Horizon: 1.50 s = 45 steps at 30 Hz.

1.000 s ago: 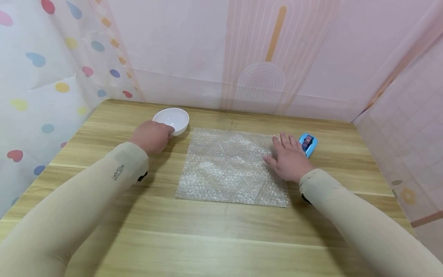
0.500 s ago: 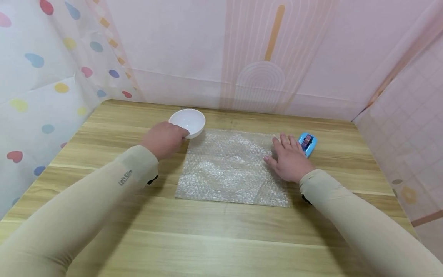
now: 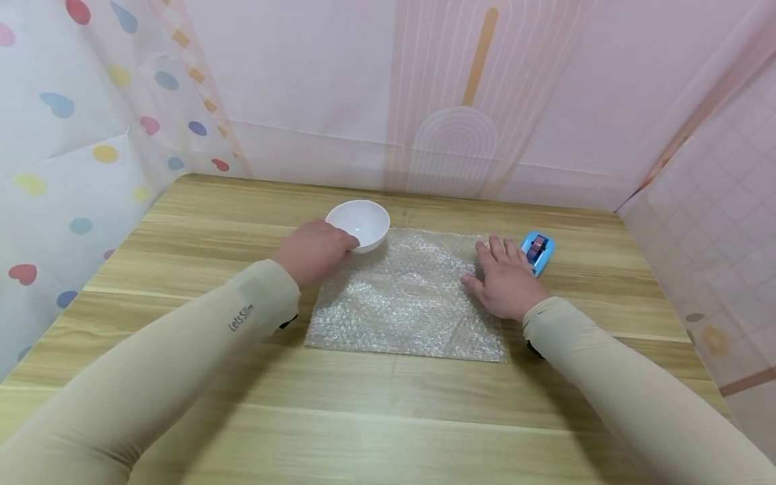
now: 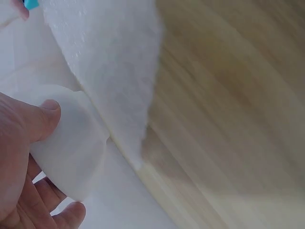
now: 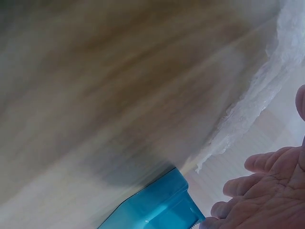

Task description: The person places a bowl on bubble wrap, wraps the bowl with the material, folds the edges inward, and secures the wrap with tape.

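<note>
My left hand [image 3: 318,250] grips the near left rim of a white bowl [image 3: 364,217]. In the left wrist view the thumb presses one face of the bowl [image 4: 76,143] while the other fingers lie behind it. The bowl hangs over the far left corner of a sheet of bubble wrap [image 3: 412,303], which lies flat on the table. On the sheet's right edge rests my right hand [image 3: 509,283], fingers straight and slightly spread. Just beyond it sits a blue tape dispenser [image 3: 546,252], close to the fingers in the right wrist view.
The wood-patterned table [image 3: 388,417] carries all these things. A pale pink patterned curtain [image 3: 315,81] stands along its back edge. A dotted sheet [image 3: 54,155] hangs at the left, and another pink sheet [image 3: 721,188] at the right.
My left hand has carried the bowl rightward and a little toward me, from beside the bubble wrap to over its far left corner. The right hand has stayed in place.
</note>
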Available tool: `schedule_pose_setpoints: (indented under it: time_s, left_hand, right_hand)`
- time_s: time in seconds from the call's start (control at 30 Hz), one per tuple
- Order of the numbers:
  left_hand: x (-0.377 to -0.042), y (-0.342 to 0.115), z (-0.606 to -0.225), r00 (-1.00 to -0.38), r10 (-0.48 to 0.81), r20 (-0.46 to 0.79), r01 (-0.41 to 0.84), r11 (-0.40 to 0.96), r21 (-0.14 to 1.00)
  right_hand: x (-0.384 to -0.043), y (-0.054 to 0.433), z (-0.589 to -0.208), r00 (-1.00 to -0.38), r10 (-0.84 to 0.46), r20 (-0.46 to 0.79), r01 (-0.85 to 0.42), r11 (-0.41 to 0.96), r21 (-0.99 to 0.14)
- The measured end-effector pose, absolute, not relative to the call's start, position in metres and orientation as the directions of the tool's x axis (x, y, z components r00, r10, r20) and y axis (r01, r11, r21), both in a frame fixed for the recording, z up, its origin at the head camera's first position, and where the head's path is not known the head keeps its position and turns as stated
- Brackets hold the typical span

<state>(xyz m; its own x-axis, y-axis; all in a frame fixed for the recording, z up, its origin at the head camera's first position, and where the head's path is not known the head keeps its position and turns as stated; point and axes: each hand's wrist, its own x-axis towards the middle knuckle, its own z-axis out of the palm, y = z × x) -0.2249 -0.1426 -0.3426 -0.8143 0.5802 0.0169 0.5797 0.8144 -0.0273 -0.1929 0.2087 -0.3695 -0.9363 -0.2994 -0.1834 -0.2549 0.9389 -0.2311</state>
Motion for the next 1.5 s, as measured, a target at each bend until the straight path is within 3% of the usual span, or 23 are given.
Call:
schedule_pose_setpoints:
  time_s: [0.37,0.87,1.23,1.5]
  left_hand:
    - [-0.212,-0.109,-0.347,-0.761,0.649,0.001,0.648,0.761,-0.025]
    - [-0.189,-0.072,-0.348,-0.642,0.764,-0.07,0.765,0.63,-0.134]
    - [-0.183,-0.067,-0.351,-0.632,0.771,-0.08,0.772,0.617,-0.152]
    - [-0.183,-0.067,-0.354,-0.629,0.773,-0.08,0.775,0.615,-0.144]
  right_hand:
    - [-0.193,0.207,-0.369,-0.935,-0.299,-0.189,-0.251,0.937,-0.242]
    - [-0.195,0.204,-0.371,-0.938,-0.298,-0.177,-0.256,0.94,-0.227]
    - [-0.21,0.2,-0.364,-0.939,-0.29,-0.184,-0.256,0.949,-0.186]
    - [-0.234,0.197,-0.356,-0.93,-0.285,-0.234,-0.272,0.959,-0.086]
